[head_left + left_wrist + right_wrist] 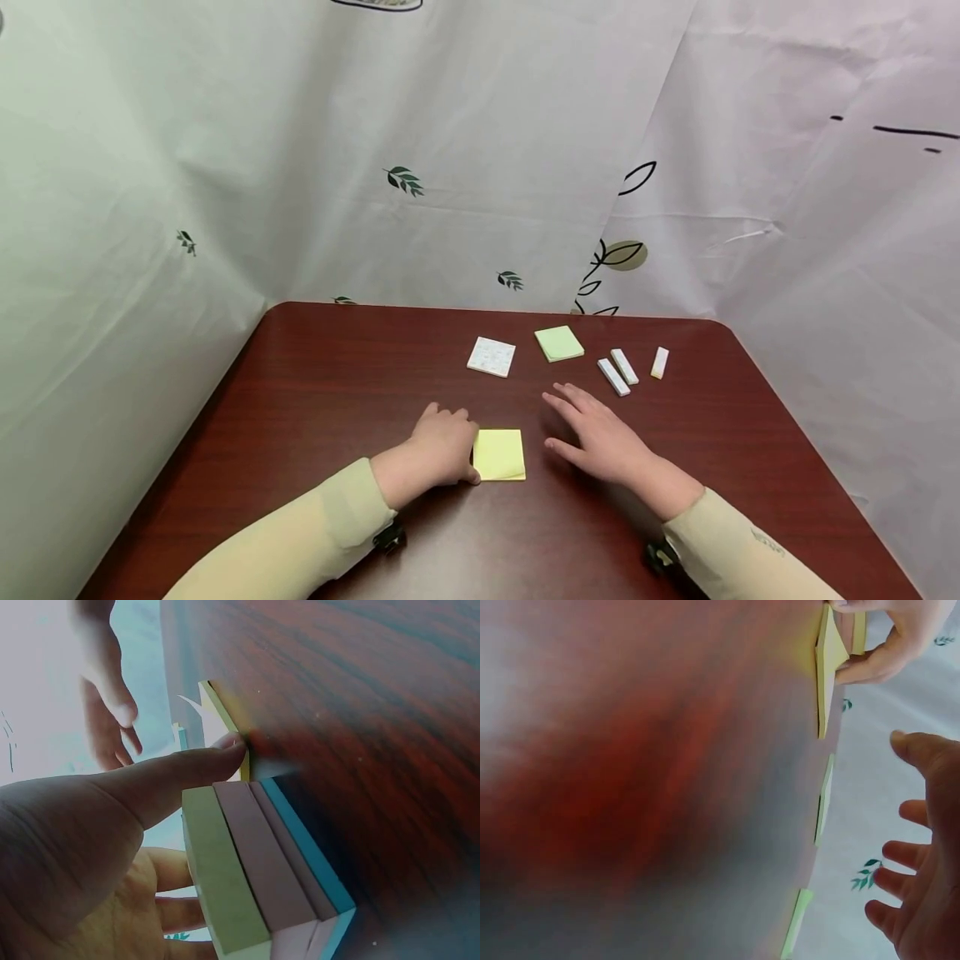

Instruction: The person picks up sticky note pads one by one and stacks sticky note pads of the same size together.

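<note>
My left hand [444,446] curls round a stack of sticky note pads [255,870], pale green-yellow, pink and blue. The stack is hidden beneath the hand in the head view. In the left wrist view the thumb reaches past the stack to the edge of a yellow sticky note pad [499,455]. That pad lies flat just right of the hand, one corner of its top sheet lifted. My right hand [603,442] hovers over the table to the right of the yellow pad, fingers spread and holding nothing.
Farther back on the dark red table [360,358] lie a white patterned square pad [492,357] and a light green sticky note pad [559,343]. Small white bars [613,377] are scattered to their right. A pale printed sheet [465,150] hangs behind the table.
</note>
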### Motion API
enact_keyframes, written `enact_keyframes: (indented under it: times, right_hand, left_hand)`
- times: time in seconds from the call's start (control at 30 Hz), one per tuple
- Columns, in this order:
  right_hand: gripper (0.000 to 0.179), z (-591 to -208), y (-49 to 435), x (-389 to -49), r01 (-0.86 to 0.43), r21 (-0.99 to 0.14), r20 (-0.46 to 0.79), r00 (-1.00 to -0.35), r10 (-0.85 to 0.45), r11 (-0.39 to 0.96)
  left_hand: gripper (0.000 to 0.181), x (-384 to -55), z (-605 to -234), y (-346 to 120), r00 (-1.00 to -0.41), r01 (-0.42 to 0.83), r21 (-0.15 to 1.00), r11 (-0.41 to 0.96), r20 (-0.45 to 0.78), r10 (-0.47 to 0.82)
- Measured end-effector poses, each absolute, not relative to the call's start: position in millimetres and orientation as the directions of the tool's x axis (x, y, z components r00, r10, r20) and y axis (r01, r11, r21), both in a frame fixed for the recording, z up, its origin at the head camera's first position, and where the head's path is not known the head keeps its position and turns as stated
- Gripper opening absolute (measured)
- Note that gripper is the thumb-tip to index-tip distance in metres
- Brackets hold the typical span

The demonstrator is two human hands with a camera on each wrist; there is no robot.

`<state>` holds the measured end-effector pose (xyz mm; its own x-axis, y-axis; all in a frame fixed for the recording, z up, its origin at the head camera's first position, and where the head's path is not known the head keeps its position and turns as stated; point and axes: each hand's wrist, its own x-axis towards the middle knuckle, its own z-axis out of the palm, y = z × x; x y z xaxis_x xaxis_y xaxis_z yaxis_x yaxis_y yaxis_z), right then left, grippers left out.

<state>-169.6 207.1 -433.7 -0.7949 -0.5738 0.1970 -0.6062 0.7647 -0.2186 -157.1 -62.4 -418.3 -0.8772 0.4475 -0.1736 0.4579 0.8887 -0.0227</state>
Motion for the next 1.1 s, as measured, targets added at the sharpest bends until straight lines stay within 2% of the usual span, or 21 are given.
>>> enact_keyframes:
  times: [0.37, 0.73, 1.1]
  right_hand:
    - [0.059, -421.3, 166.6, -222.6, -0.538, -0.229, 0.015, -0.836, -0.549, 0.812]
    - [0.056, -421.7, 118.7, -272.2, -0.526, -0.129, -0.113, -0.834, -0.539, 0.841]
    - [0.060, -429.7, 99.4, -303.8, -0.461, -0.094, -0.192, -0.861, -0.470, 0.883]
  left_hand:
    - [0.057, -158.5, -411.8, -58.3, -0.880, 0.444, -0.052, 0.894, -0.215, 0.424]
    - [0.061, -157.4, -411.3, -56.3, -0.874, 0.449, -0.059, 0.892, -0.235, 0.424]
    - [0.061, -157.9, -411.6, -57.1, -0.873, 0.452, -0.072, 0.889, -0.240, 0.424]
